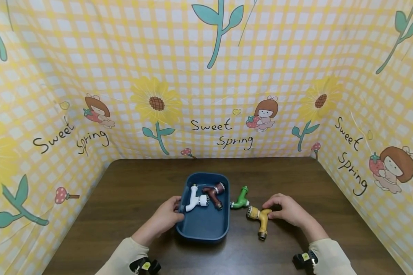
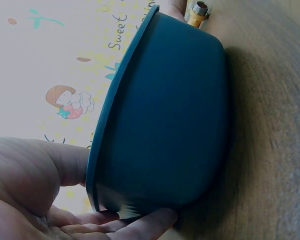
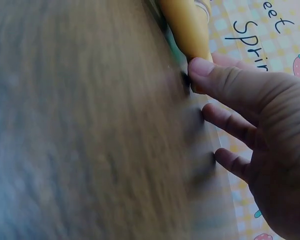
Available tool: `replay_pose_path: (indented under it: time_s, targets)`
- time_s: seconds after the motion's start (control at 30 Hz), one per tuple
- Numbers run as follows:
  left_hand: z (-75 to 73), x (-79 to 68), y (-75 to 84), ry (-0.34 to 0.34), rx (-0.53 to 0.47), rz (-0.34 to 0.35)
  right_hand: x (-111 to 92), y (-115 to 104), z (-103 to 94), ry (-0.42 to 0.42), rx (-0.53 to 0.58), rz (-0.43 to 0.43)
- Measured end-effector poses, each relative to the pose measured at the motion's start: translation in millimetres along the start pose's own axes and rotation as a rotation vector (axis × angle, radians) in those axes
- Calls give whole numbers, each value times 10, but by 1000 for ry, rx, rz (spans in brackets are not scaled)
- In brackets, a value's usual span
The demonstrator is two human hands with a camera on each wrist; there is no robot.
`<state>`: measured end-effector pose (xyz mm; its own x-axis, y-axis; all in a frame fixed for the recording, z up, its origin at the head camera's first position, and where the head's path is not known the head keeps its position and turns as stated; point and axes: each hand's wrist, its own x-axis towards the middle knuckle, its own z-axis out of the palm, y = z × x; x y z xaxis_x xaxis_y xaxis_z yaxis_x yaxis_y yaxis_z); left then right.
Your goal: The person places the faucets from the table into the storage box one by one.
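A dark blue plastic tray (image 1: 206, 229) sits on the table, holding a white faucet (image 1: 192, 200) and a dark red-brown faucet (image 1: 213, 194). My left hand (image 1: 168, 212) grips its left side; in the left wrist view the thumb goes over the rim and the fingers lie against the outer wall (image 2: 165, 110). To the right of the tray, my right hand (image 1: 287, 209) pinches a yellow faucet (image 1: 262, 219) by its tail end between thumb and fingers. The right wrist view shows that end of the yellow faucet (image 3: 187, 30) at the thumb tip, with other fingers near the tabletop.
A green faucet (image 1: 241, 198) lies on the dark wooden table (image 1: 141, 175) between the tray and the yellow faucet. A yellow checked cloth (image 1: 206, 84) with printed flowers and lettering walls in the back and both sides of the table.
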<state>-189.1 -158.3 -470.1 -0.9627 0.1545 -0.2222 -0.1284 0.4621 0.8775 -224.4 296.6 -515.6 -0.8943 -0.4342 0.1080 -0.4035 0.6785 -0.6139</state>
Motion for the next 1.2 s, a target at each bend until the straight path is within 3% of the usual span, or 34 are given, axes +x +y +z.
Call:
replay_pose_path:
  time_s: [0.5, 0.93, 1.2]
  targets:
    - [-3, 15, -9, -1, 0, -1, 4, -19, 43, 11, 25, -57]
    - [2, 19, -19, -8, -9, 7, -20, -54, -3, 126, 74, -74]
    - [-7, 11, -10, -6, -4, -4, -19, -145, -25, 156, 112, -76]
